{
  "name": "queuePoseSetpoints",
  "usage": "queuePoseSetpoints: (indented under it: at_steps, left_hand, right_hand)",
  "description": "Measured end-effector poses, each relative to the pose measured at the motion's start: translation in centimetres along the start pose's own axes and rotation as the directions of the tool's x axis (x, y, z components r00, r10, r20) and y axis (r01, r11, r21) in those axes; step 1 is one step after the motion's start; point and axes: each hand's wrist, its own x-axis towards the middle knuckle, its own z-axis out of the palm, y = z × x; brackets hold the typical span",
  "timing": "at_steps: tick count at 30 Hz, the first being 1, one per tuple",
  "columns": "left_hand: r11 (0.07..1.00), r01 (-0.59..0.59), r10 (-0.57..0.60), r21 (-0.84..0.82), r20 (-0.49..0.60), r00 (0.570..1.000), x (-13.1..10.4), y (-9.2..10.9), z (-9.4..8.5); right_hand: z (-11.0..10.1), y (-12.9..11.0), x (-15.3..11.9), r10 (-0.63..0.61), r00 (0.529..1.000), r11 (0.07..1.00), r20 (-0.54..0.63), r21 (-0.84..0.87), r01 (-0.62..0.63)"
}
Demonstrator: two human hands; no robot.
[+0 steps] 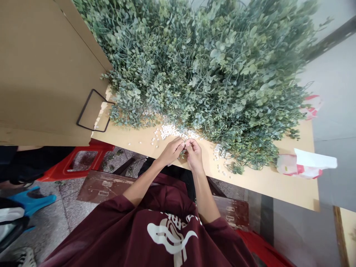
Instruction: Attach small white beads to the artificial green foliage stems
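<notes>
While bushy foliage (pixel 194 70) fills the upper middle of the frame, the left hand (pixel 171 151) and right hand (pixel 195 155) meet near its centre — fingertips pinched together on a small green sprig (pixel 183 154). White pieces (pixel 169 130) lie just above.

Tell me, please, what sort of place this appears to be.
Probably a small workshop handling artificial greenery: a big heap of leafy stems covers much of the table, and many small white pieces lie scattered along the heap's near edge.
</notes>
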Motion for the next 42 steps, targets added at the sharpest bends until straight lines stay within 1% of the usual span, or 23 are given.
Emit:
queuePoseSetpoints:
  at_steps: [5, 8, 13, 16, 18, 20, 21, 22, 24, 25, 27, 29, 30, 31, 33, 34, 36, 39, 41, 42]
  left_hand:
    - [1.000, 0.004, -0.004, -0.016, 0.008, 1.000, 0.1, 0.2, -0.1]
    - [0.999, 0.010, -0.009, -0.035, 0.010, 1.000, 0.2, 0.2, -0.1]
    - [0.998, 0.012, -0.012, -0.057, 0.005, 1.000, 0.1, 0.2, -0.1]
    - [0.995, 0.015, -0.016, -0.096, -0.006, 1.000, 0.0, 0.3, -0.3]
    - [0.988, 0.020, -0.027, -0.152, -0.039, 0.999, -0.1, 0.2, -0.3]
    - [0.974, 0.023, -0.054, -0.227, -0.131, 0.990, -0.3, -0.1, -0.2]
    - [0.964, 0.017, -0.074, -0.265, -0.203, 0.976, -0.4, -0.3, -0.1]
    - [0.954, 0.008, -0.097, -0.301, -0.284, 0.954, -0.6, -0.5, -0.1]
    - [0.935, -0.025, -0.141, -0.354, -0.437, 0.888, -0.9, -0.9, 0.1]
    - [0.927, -0.048, -0.155, -0.372, -0.496, 0.854, -1.1, -1.2, 0.1]
    - [0.913, -0.091, -0.167, -0.398, -0.568, 0.806, -1.5, -1.5, 0.2]
    - [0.908, -0.108, -0.169, -0.404, -0.590, 0.790, -1.8, -1.8, 0.1]
    - [0.914, -0.100, -0.167, -0.394, -0.587, 0.792, -1.9, -1.8, 0.0]
    - [0.924, -0.082, -0.162, -0.373, -0.577, 0.800, -2.0, -1.8, 0.0]
    - [0.952, -0.027, -0.151, -0.305, -0.543, 0.826, -2.0, -1.7, -0.2]
    - [0.964, 0.008, -0.150, -0.265, -0.521, 0.840, -1.9, -1.5, -0.4]
    - [0.978, 0.084, -0.167, -0.193, -0.469, 0.867, -1.6, -1.1, -0.6]
    - [0.982, 0.161, -0.186, -0.096, -0.387, 0.903, -1.2, -0.5, -0.8]
    - [0.986, 0.162, -0.168, -0.044, -0.336, 0.927, -1.1, -0.4, -0.8]
    - [0.987, 0.158, -0.158, -0.027, -0.318, 0.935, -1.0, -0.4, -0.8]
  right_hand:
    - [0.0, 0.4, -0.1, -0.014, 0.999, 1.000, -0.047, 0.022, 0.015]
    - [0.0, 0.8, -0.2, -0.051, 0.996, 0.998, -0.078, 0.033, 0.054]
    - [-0.2, 1.5, -0.2, -0.141, 0.983, 0.990, -0.119, -0.043, 0.137]
    - [-0.5, 1.7, -0.4, -0.153, 0.984, 0.986, -0.094, -0.088, 0.145]
    - [-0.5, 1.8, -0.6, -0.161, 0.985, 0.981, -0.052, -0.118, 0.154]
    - [-0.4, 1.8, -0.7, -0.178, 0.984, 0.976, -0.025, -0.130, 0.173]
    - [-0.3, 1.8, -0.7, -0.188, 0.982, 0.975, -0.025, -0.123, 0.184]
    - [-0.3, 1.7, -0.7, -0.201, 0.979, 0.974, -0.036, -0.111, 0.196]
    - [-0.2, 1.5, -0.6, -0.236, 0.968, 0.969, -0.085, -0.094, 0.228]
    - [-0.3, 1.4, -0.6, -0.257, 0.960, 0.964, -0.113, -0.105, 0.246]
    - [-0.6, 0.9, -0.7, -0.294, 0.944, 0.946, -0.151, -0.183, 0.266]
    - [-1.2, 0.1, -1.1, -0.291, 0.946, 0.923, -0.144, -0.301, 0.238]
    - [-1.5, -0.3, -1.5, -0.269, 0.956, 0.908, -0.117, -0.363, 0.210]
    - [-1.7, -0.7, -1.9, -0.227, 0.972, 0.888, -0.063, -0.424, 0.180]
    - [-2.1, -1.4, -2.8, -0.124, 0.988, 0.818, 0.087, -0.555, 0.152]
    - [-2.1, -1.6, -3.2, -0.076, 0.984, 0.768, 0.160, -0.620, 0.160]
    - [-2.0, -2.0, -3.8, -0.020, 0.968, 0.658, 0.250, -0.725, 0.201]
    - [-1.4, -2.1, -3.8, -0.015, 0.953, 0.530, 0.302, -0.806, 0.263]
    - [-1.1, -2.2, -3.3, -0.021, 0.947, 0.483, 0.322, -0.826, 0.291]
    - [-1.0, -2.2, -3.1, -0.023, 0.944, 0.475, 0.328, -0.827, 0.299]
